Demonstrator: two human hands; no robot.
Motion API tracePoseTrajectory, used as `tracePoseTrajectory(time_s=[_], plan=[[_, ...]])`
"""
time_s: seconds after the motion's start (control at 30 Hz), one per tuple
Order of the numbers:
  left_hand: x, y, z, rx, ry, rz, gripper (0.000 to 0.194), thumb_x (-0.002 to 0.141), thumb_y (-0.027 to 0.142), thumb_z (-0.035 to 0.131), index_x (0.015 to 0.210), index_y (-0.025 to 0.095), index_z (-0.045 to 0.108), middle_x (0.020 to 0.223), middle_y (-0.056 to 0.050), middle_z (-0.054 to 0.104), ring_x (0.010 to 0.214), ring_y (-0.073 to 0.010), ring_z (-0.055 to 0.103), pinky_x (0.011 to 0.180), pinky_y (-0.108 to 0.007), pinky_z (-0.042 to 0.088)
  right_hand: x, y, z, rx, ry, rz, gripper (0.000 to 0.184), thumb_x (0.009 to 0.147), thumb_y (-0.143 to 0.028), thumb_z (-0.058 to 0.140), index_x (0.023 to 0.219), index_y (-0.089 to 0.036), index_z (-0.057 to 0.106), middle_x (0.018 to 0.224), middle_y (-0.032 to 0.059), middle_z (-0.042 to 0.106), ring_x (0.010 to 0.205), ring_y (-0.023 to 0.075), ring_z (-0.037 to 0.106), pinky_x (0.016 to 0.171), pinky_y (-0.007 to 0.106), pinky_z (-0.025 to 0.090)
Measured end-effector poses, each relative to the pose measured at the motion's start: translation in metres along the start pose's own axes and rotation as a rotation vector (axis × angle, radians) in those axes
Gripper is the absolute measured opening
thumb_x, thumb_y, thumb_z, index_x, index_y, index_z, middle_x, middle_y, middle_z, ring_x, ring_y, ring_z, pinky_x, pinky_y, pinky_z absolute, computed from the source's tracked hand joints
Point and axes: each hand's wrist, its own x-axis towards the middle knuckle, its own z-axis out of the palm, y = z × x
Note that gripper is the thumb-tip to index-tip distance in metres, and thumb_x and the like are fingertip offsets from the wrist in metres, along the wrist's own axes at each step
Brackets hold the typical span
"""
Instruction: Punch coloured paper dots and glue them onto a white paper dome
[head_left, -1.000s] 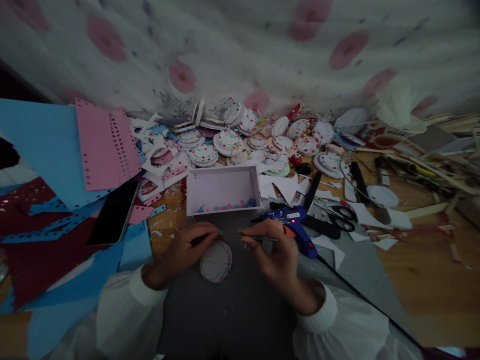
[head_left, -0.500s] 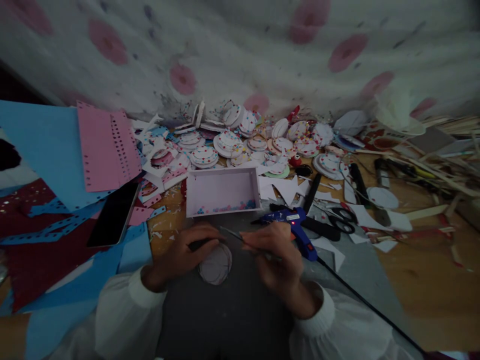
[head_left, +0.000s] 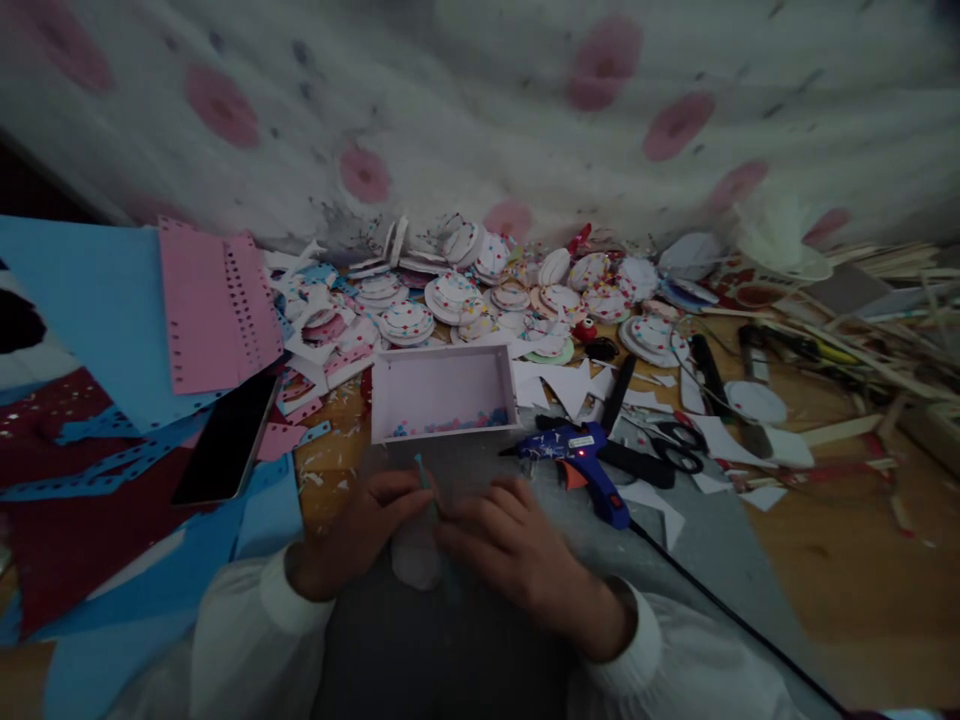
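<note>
My left hand (head_left: 367, 530) is closed, thumb and forefinger pinching a thin pale-blue strip (head_left: 421, 470) that stands up between my hands. From the other side, the bent fingers of my right hand (head_left: 517, 555) close on the strip lower down; blur and the fingers hide just how they hold it. Below my fingertips lies a round white paper disc (head_left: 415, 562), partly covered, on the dark grey work surface. Just beyond my hands sits a shallow white box (head_left: 442, 385) with small blue and pink beads along its near side.
A blue glue gun (head_left: 585, 445) with a lit red light lies at right, its cord running toward me. Black-handled scissors (head_left: 679, 445) and paper scraps are beside it. Decorated paper discs (head_left: 454, 295) pile up behind the box. A phone (head_left: 225, 440) rests on coloured sheets at left.
My right hand has moved left and turned, coming close to my left hand. The thin tool it held is no longer distinct; a pale-blue strip now shows between the hands.
</note>
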Motion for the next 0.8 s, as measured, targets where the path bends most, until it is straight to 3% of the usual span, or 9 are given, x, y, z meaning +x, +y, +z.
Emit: tracePoseTrajectory(time_s=[0.07,0.17,0.3,0.43,0.57,0.67,0.8], plan=[[0.000,-0.001,-0.001,-0.097,-0.046,0.017,0.026,0.089,0.029,0.056,0.072,0.018,0.072,0.079,-0.002,0.071,0.079,-0.0188,0.061,0.077,-0.027,0.045,-0.011,0.005,-0.006,-0.067,0.066,0.151,0.024,0.100,-0.016,0.037,0.097,-0.024,0.059,0.088,-0.0011,0.069,0.074,0.0154,0.060,0.069,0.032,0.047],[0.001,-0.005,-0.001,-0.210,-0.047,0.062,0.027,0.088,0.026,0.053,0.069,0.018,0.071,0.076,-0.004,0.069,0.077,-0.0194,0.061,0.075,-0.029,0.046,-0.032,0.013,-0.019,-0.236,0.202,0.441,0.008,0.093,-0.019,0.050,0.099,-0.019,0.054,0.093,0.0090,0.063,0.085,0.0240,0.058,0.071,0.037,0.046],[0.003,-0.007,-0.001,-0.295,0.000,0.157,0.027,0.085,0.024,0.053,0.066,0.019,0.071,0.070,-0.004,0.066,0.073,-0.0197,0.059,0.072,-0.032,0.045,-0.056,0.019,-0.030,-0.458,0.177,0.745,0.031,0.090,-0.044,0.054,0.101,-0.015,0.053,0.091,0.0138,0.058,0.085,0.0299,0.056,0.072,0.043,0.047],[0.003,-0.004,-0.004,-0.303,0.008,0.215,0.026,0.083,0.024,0.056,0.062,0.019,0.071,0.064,-0.003,0.063,0.072,-0.0202,0.057,0.071,-0.032,0.044,-0.065,0.020,-0.022,-0.622,0.024,0.836,0.052,0.085,-0.058,0.055,0.107,-0.011,0.056,0.094,0.0176,0.060,0.088,0.0340,0.056,0.072,0.045,0.047],[0.003,-0.004,-0.007,-0.262,-0.095,0.269,0.028,0.085,0.026,0.056,0.063,0.019,0.071,0.064,-0.004,0.064,0.070,-0.0194,0.057,0.071,-0.032,0.044,-0.066,0.024,-0.012,-0.700,-0.070,0.893,0.048,0.085,-0.053,0.057,0.106,-0.010,0.059,0.093,0.0181,0.061,0.085,0.0350,0.058,0.069,0.045,0.047],[0.002,-0.004,-0.009,-0.198,-0.149,0.280,0.031,0.088,0.029,0.054,0.065,0.018,0.071,0.068,-0.004,0.064,0.072,-0.0193,0.058,0.071,-0.031,0.045,-0.067,0.027,-0.016,-0.618,-0.002,0.905,0.041,0.086,-0.049,0.056,0.103,-0.012,0.057,0.087,0.0155,0.063,0.081,0.0334,0.061,0.067,0.043,0.048],[0.001,-0.001,-0.009,-0.112,-0.185,0.258,0.030,0.088,0.029,0.056,0.064,0.017,0.069,0.069,-0.004,0.062,0.073,-0.0187,0.058,0.071,-0.030,0.045,-0.057,0.026,-0.027,-0.308,0.264,0.965,0.037,0.081,-0.050,0.062,0.099,-0.020,0.050,0.070,0.0033,0.059,0.058,0.0224,0.058,0.051,0.031,0.043]])
